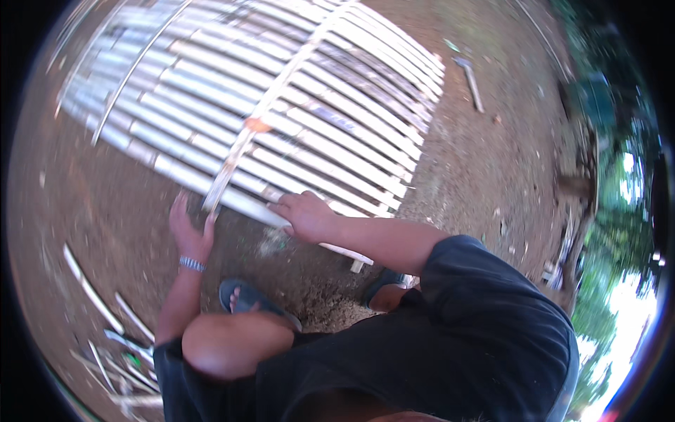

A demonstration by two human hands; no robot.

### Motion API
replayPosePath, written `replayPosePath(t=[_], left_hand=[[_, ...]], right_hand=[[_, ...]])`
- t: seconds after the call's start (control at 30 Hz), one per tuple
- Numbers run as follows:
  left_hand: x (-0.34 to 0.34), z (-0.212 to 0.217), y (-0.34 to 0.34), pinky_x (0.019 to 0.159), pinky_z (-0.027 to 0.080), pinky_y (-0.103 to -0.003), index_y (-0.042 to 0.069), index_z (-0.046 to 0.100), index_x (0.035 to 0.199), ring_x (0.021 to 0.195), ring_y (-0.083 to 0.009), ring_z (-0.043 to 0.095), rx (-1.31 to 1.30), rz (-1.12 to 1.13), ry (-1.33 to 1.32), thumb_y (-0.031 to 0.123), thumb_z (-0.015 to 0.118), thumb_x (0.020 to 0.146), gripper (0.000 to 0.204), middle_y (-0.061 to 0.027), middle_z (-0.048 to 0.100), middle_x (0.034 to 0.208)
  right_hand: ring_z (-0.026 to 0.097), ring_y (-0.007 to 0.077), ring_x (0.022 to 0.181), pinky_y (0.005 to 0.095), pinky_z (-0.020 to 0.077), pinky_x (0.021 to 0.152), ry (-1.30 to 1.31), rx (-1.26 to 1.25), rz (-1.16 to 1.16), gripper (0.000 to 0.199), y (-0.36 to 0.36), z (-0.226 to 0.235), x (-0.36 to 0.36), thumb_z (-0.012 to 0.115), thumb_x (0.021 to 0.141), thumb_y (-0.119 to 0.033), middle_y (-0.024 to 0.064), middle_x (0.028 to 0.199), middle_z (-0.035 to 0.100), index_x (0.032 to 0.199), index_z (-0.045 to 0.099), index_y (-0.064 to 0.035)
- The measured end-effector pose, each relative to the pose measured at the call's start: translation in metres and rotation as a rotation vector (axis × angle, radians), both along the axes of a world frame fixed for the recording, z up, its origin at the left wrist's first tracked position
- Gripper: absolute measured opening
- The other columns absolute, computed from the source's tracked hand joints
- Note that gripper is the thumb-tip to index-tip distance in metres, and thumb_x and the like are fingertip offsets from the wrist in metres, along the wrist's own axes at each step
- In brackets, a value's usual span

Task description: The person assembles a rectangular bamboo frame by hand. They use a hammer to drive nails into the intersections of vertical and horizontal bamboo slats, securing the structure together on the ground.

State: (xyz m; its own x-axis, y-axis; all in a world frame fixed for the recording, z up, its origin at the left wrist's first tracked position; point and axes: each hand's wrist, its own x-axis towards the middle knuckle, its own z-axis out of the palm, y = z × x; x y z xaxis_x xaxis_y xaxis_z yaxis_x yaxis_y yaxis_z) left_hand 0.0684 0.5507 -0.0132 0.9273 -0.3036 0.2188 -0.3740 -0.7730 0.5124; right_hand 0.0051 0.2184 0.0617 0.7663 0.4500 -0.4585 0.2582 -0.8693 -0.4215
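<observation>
A wide panel of pale bamboo slats (337,131) lies on the ground in front of me, with cross strips over it. One cross strip (239,149) runs from the far side to the near edge. My left hand (191,233) is just off that strip's near end, fingers stretched and thumb apart, holding nothing; a banded bracelet (192,264) is on its wrist. On the near edge, my right hand (309,216) curls its fingers over the outermost bamboo slat (246,204); its fingertips are partly hidden. An orange patch (256,125) shows on the cross strip.
A hammer (471,86) lies on the dirt right of the panel. Loose sticks (93,290) and cut pieces are scattered at lower left, beside my bent knee (235,344). My sandalled foot (249,301) is close to the near edge. Greenery and a greenish container (592,100) stand far right.
</observation>
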Motion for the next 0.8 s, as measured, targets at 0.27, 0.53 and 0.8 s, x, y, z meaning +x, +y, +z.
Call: replayPosePath(t=[0.27,0.53,0.8], left_hand=[[0.031,0.116,-0.100,0.122,0.026,-0.058,0.002,0.042,0.152,0.147,-0.0436,0.037,0.313,-0.733,0.277,0.024,0.083,0.080,0.086,-0.0251,0.042,0.157],[0.026,0.090,-0.369,0.128,0.011,-0.057,0.003,0.033,0.159,0.158,-0.0400,0.015,0.499,-0.674,0.364,0.048,0.073,0.091,0.091,-0.0252,0.021,0.169],[-0.061,0.043,-0.509,0.122,0.001,-0.071,0.008,0.003,0.167,0.160,-0.0419,-0.009,0.741,-0.497,0.601,0.076,0.059,0.088,0.119,-0.0252,-0.007,0.173]], right_hand=[[0.058,0.0314,0.132,0.0462,0.0522,0.107,0.187,-0.309,-0.385,0.059,-0.252,0.045,-0.036,0.063,0.101,-0.035,0.0136,0.147,0.056,0.153,0.048,-0.0140],[0.056,0.0335,0.136,0.0442,0.0493,0.112,0.290,-0.603,-0.987,0.060,-0.494,0.028,-0.094,0.065,0.097,-0.030,0.0151,0.153,0.053,0.152,0.049,-0.0110],[0.060,0.0318,0.133,0.0447,0.0524,0.107,0.122,-0.574,-1.151,0.049,-0.612,-0.036,-0.090,0.058,0.095,-0.015,0.0138,0.148,0.058,0.144,0.055,-0.0110]])
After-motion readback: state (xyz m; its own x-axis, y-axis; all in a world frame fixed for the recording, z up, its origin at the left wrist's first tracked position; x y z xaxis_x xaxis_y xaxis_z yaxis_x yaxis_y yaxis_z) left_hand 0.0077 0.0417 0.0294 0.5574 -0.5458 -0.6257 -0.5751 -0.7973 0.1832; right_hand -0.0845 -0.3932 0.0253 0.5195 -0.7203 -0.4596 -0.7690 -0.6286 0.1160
